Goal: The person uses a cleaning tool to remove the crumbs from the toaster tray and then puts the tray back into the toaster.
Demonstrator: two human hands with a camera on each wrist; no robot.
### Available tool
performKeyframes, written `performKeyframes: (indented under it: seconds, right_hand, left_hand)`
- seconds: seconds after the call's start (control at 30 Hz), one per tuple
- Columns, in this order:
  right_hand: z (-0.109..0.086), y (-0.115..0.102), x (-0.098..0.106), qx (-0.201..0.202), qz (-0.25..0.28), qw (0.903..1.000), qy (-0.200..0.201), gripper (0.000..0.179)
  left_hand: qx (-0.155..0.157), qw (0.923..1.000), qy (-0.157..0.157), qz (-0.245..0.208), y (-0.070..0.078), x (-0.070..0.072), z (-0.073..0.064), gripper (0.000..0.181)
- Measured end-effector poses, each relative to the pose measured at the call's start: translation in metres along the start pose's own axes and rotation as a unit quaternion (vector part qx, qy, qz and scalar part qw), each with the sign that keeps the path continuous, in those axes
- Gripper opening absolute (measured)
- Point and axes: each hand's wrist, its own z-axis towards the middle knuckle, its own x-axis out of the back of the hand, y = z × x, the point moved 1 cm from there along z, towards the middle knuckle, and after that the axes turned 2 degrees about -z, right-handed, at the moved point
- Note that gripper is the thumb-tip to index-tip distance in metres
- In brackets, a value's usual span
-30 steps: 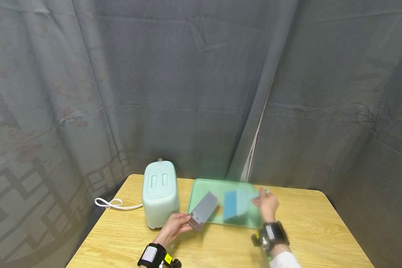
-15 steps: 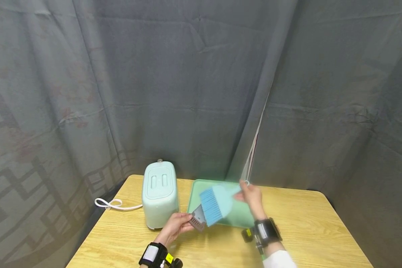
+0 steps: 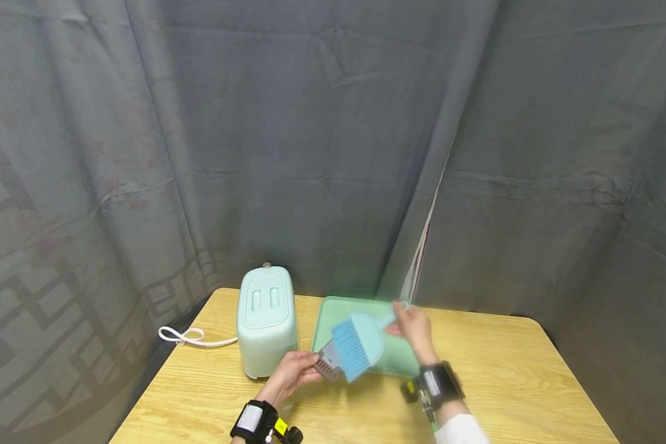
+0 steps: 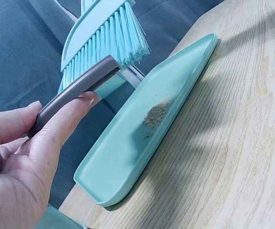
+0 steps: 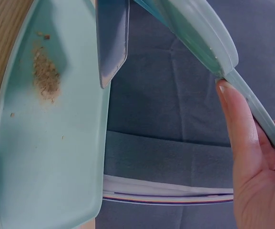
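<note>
My left hand [image 3: 290, 373] pinches the slotted end of a grey toaster crumb tray [image 3: 326, 364], thumb on top and fingers beneath. It is held in the air at the near left of a mint-green tray [image 3: 396, 357]. My right hand [image 3: 415, 327] grips the handle of a light-blue brush [image 3: 369, 339]. The brush's blue bristles lie across the crumb tray and hide most of its flat part in the head view. A small pile of brown crumbs [image 4: 155, 115] sits on the green tray, with a few loose bits around it in the right wrist view.
A mint-green toaster [image 3: 265, 320] stands left of the green tray, its top covered. Its white cord [image 3: 191, 339] lies looped at the table's left edge. Grey curtains [image 3: 311, 154] hang behind the wooden table [image 3: 510, 370].
The brush has swung left with my right hand, from above the green tray onto the crumb tray. Over the last half second it has shifted only slightly. My left hand stays nearly still.
</note>
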Motion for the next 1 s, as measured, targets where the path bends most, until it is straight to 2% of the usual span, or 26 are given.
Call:
performKeyframes:
  seconds: [0.4,1.0]
  right_hand:
    - [0.003,0.009,0.010,-0.017,-0.018,0.9997,0.001,0.047]
    - [0.009,0.013,0.017,0.011,-0.057,0.9977,0.034,0.039]
  left_hand:
    - [0.004,0.9999,-0.013,-0.008,0.000,0.001,-0.001,0.032]
    - [0.004,0.9998,-0.018,-0.005,-0.002,0.002,-0.002,0.031]
